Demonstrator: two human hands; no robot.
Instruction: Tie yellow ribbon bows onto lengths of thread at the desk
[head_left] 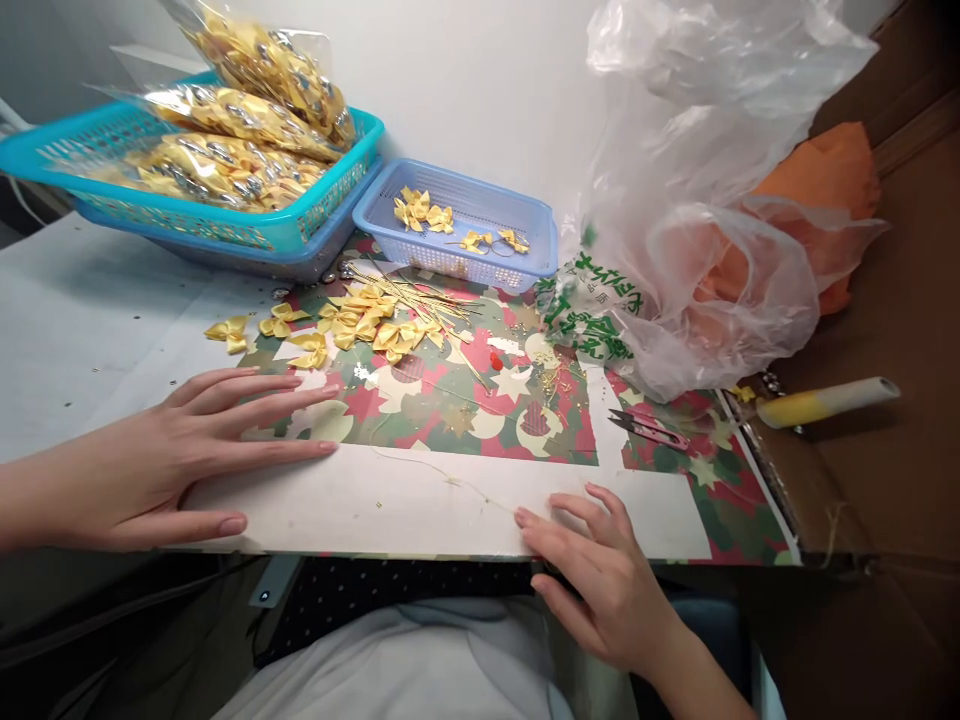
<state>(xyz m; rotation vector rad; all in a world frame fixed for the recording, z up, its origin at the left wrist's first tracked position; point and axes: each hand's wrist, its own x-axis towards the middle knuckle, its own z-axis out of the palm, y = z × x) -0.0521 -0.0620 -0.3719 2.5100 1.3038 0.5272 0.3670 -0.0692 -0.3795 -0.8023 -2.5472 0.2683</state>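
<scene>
My left hand (217, 450) lies flat at the left of the white strip (315, 500), fingers spread, holding nothing. Over the strip's front edge is my right hand (600, 570), its fingers apart and one fingertip at the end of a thin pale thread (450, 481). The thread runs loosely across the strip. Beyond my left fingertips, yellow ribbon bows (360, 315) lie in a pile on the patterned cover (450, 415), beside a bundle of thin gold wires (420, 300). Pink thread snips (649, 428) rest on the cover to the right.
A turquoise basket (300, 215) holds bagged yellow bows at the back left. Next to it, a blue basket (450, 255) contains a few bows. Clear plastic bags (675, 180) and an orange bag (832, 190) stand back right, near a yellow tube (825, 402).
</scene>
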